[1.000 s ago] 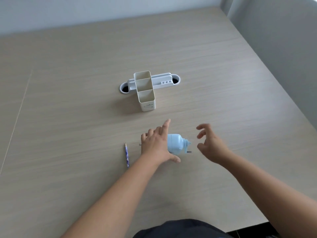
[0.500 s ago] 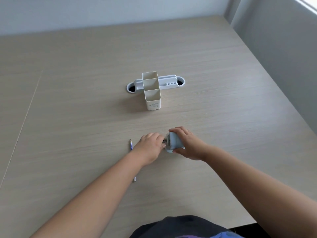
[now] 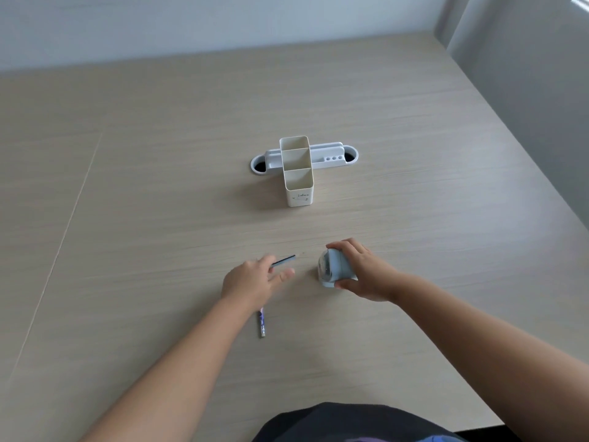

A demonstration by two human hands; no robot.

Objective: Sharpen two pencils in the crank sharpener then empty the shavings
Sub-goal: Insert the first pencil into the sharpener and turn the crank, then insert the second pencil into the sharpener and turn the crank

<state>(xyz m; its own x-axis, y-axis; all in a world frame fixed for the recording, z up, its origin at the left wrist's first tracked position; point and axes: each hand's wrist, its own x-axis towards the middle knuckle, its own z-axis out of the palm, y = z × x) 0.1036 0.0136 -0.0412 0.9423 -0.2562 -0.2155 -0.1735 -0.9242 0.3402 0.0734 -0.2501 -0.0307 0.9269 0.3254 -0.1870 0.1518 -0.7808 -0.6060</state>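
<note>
Tabletop [image 3: 159, 218]: pale wood-grain laminate, matt, smooth. Organizer [image 3: 298, 183]: cream plastic, slight sheen. Cable grommet [image 3: 350, 156]: white plastic, glossy. Sharpener [image 3: 334, 269]: light-blue plastic, smooth. Pencil [image 3: 262, 323]: printed, glossy coat.

- We have a single view, from a head-worn camera that looks forward and steeply down across the pale wood-grain table [image 3: 159, 218].
- Our own forearms enter from the bottom edge, so the left hand [image 3: 251, 282] and right hand [image 3: 366, 275] sit near the lens, low in the centre.
- The cream three-compartment plastic desk organiser [image 3: 298, 173] stands farther off, mid-frame.
- The wide angle takes in the grey wall [image 3: 526, 90] at the table's right edge and its far edge at the top.
</note>
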